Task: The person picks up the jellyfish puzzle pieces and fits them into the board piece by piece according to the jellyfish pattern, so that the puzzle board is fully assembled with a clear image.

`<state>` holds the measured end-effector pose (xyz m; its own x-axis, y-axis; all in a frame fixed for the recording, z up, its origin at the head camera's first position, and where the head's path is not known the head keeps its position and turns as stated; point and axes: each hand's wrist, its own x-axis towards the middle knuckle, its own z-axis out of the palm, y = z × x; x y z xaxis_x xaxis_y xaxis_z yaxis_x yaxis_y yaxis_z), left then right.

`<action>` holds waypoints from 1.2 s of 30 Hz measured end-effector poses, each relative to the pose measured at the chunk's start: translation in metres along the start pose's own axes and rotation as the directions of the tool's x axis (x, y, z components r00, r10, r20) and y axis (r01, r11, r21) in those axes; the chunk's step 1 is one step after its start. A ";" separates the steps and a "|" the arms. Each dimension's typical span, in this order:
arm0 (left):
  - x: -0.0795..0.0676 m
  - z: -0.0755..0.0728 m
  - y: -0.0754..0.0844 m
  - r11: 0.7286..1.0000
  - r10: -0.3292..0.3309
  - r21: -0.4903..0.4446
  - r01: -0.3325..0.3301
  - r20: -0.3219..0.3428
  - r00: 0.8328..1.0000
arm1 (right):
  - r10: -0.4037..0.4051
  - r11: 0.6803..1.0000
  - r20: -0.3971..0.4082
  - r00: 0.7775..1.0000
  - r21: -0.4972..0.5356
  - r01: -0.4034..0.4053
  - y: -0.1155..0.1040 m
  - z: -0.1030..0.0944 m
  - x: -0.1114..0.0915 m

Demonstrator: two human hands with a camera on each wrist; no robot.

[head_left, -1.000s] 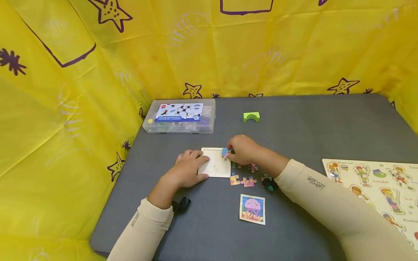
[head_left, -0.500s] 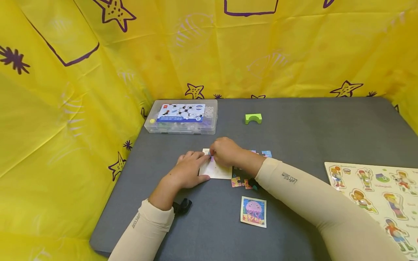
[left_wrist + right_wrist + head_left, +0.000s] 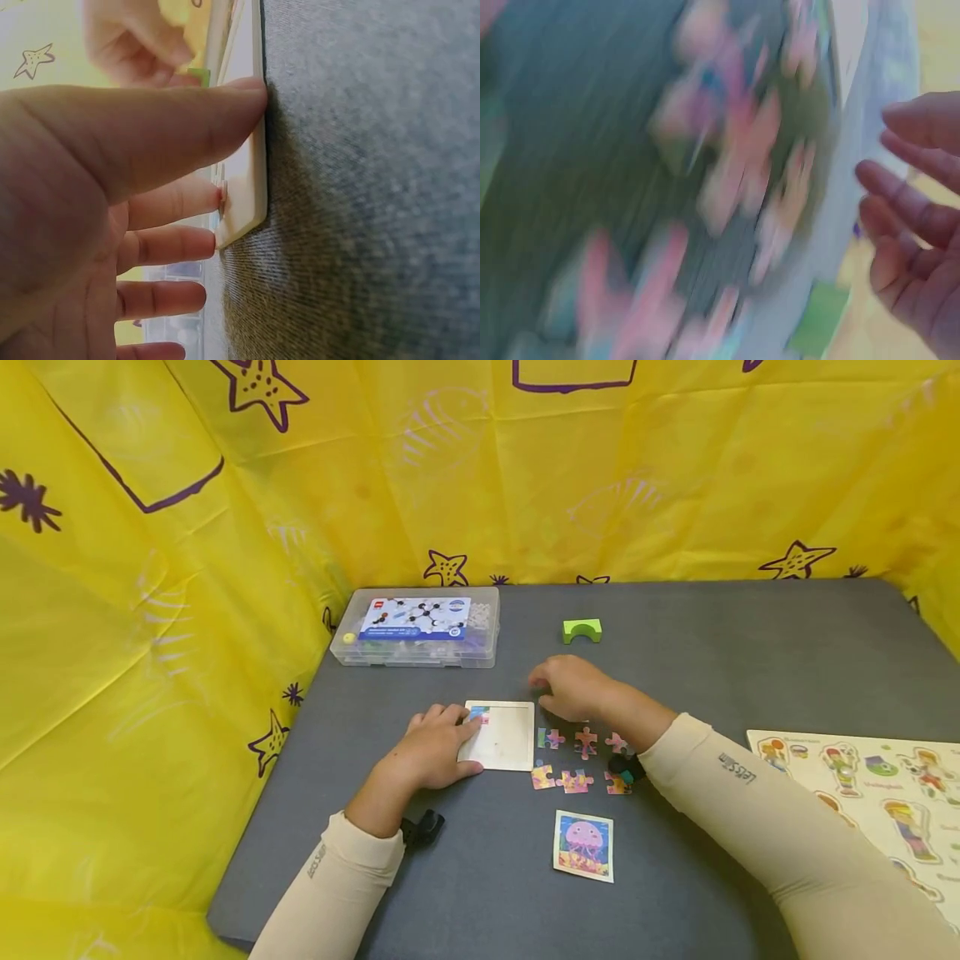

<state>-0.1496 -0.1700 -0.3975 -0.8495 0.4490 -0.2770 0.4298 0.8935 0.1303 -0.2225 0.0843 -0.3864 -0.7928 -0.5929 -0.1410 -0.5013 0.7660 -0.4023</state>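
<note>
My left hand point(image 3: 431, 750) rests at the left side of a small wooden puzzle tray point(image 3: 504, 745). In the left wrist view, its thumb touches the tray's edge point(image 3: 259, 176) and the other fingers stretch out fairly straight. A blue and pink puzzle piece point(image 3: 484, 719) lies in the tray's far left corner, with my index fingertip at it. My right hand point(image 3: 573, 687) hovers beyond the loose puzzle pieces point(image 3: 586, 742), right of the tray, with loosely bent fingers and nothing between them. The right wrist view of the pieces point(image 3: 739, 165) is blurred; my right forearm hides some in the head view.
A jellyfish picture card point(image 3: 583, 846) lies nearer me. Behind the tray are a clear plastic kit box point(image 3: 416, 653) and a green arch block point(image 3: 582, 630). A large picture board point(image 3: 862, 777) lies at the right. Yellow cloth point(image 3: 637, 468) hangs behind the grey table point(image 3: 712, 652).
My right hand moved left over the tray, let go of the puzzle piece in its far left corner, then moved back right, beyond the loose pieces. My left hand has stayed at the tray.
</note>
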 end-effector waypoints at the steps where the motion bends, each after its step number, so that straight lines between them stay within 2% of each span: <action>1: 0.000 -0.001 0.001 1.000 -0.001 0.002 0.001 0.004 1.000 | 0.031 1.000 0.005 0.999 0.001 -0.031 0.007 -0.004 -0.006; 4: 0.000 -0.003 0.001 1.000 -0.006 0.004 0.006 0.008 1.000 | 0.107 0.994 0.035 0.994 0.015 -0.108 0.025 -0.012 -0.019; 7: -0.001 -0.004 0.000 1.000 -0.009 0.011 0.009 0.006 1.000 | 0.140 0.989 0.063 0.988 0.030 -0.142 0.036 -0.016 -0.028; 11: -0.001 -0.006 0.000 0.999 -0.020 0.029 0.020 0.007 1.000 | 0.130 0.991 0.083 0.988 0.032 -0.133 0.044 -0.014 -0.034; 16: 0.000 -0.009 0.001 0.999 -0.020 0.036 0.020 0.011 1.000 | 0.096 0.995 0.039 0.995 0.006 -0.097 0.044 -0.004 -0.035; 19: -0.001 -0.011 0.003 1.000 -0.009 0.022 0.008 0.017 1.000 | 0.103 0.995 0.025 0.994 0.004 -0.104 0.042 0.001 -0.035; 22: -0.001 -0.013 0.004 1.000 -0.003 0.008 0.003 0.022 1.000 | 0.142 0.988 0.035 0.989 0.062 -0.144 0.040 0.001 -0.034; 27: -0.002 -0.012 0.004 1.000 0.001 -0.001 -0.001 0.025 1.000 | 0.187 0.955 0.066 0.980 0.221 -0.197 0.041 -0.002 -0.033; 31: 0.000 -0.009 0.004 1.000 0.017 -0.004 -0.017 0.024 1.000 | 0.180 0.922 0.078 0.981 0.334 -0.196 0.039 -0.005 -0.030; 36: 0.004 -0.006 0.005 0.999 0.030 -0.018 -0.029 0.029 0.999 | 0.193 0.864 0.102 0.976 0.454 -0.219 0.025 -0.004 -0.016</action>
<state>-0.1528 -0.1643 -0.3917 -0.8270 0.4750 -0.3007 0.4490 0.8800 0.1552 -0.2239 0.1142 -0.3902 -0.8350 -0.4560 -0.3079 -0.1022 0.6784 -0.7276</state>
